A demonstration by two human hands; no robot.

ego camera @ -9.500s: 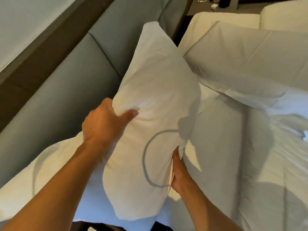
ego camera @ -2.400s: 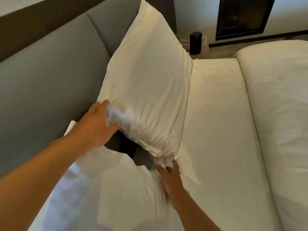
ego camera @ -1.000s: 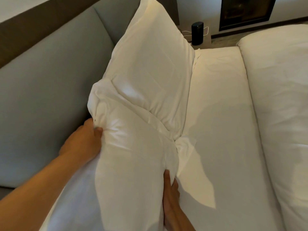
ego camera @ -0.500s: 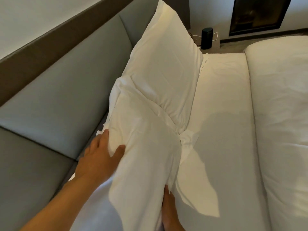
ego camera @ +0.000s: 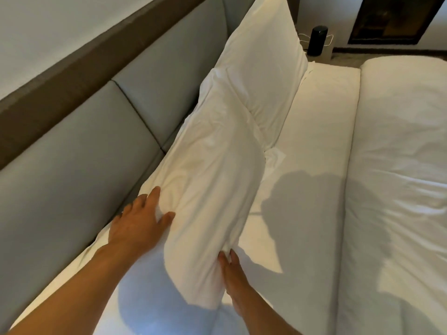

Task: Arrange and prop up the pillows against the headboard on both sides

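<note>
Grey padded headboard (ego camera: 101,131) runs along the left of a white bed (ego camera: 312,146). Far pillow (ego camera: 263,76) stands upright against headboard; near pillow (ego camera: 212,184) leans on headboard too, its top touching the far one. Left hand (ego camera: 137,226) spread flat on near pillow's headboard-side edge; right hand (ego camera: 232,274) pinching its lower corner. Risk: soft, crumpled fill likely slumps away from headboard on release, or shoves the far pillow over. Cotton cases, creased; headboard smooth, seamed.
</note>
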